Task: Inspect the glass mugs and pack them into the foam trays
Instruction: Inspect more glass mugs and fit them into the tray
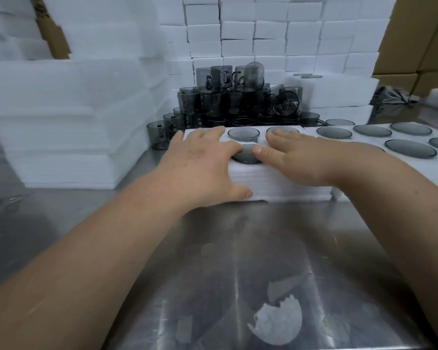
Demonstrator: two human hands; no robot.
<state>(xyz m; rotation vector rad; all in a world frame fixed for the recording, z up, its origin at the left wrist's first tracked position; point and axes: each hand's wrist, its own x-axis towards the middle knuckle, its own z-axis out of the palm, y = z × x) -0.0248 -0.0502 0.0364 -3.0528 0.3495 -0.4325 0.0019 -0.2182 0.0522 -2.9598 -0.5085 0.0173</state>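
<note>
A white foam tray (283,184) lies on the steel table in front of me, with smoky grey glass mugs (243,133) set upside down in its holes. My left hand (200,162) lies flat on the tray's left part, fingers spread, thumb down on its near edge. My right hand (296,157) rests flat on the tray's middle, fingers reaching over a mug bottom. Between my thumbs one mug bottom (247,155) shows. Behind the tray stands a pile of loose grey mugs (238,97).
A second foam tray (415,157) with mugs in it adjoins on the right. Stacks of foam sheets (66,127) stand at the left, foam blocks (263,31) behind, cardboard boxes (415,36) at right. Torn paper scraps (278,322) lie on the steel table (238,248).
</note>
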